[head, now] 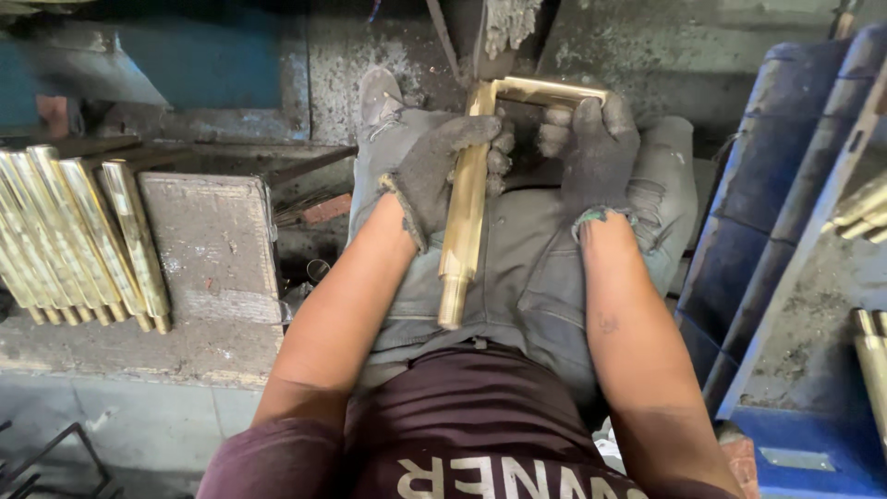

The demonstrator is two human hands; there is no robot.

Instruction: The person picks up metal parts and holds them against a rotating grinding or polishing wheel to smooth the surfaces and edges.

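Two gloved hands' fingers around brass handle.

A grimy concrete floor fills the lower left. A worn grey block sits at left, a stained wall across the top, blue bins along the right.

Row of brass rods on left ledge, grey block beside, blue bins right
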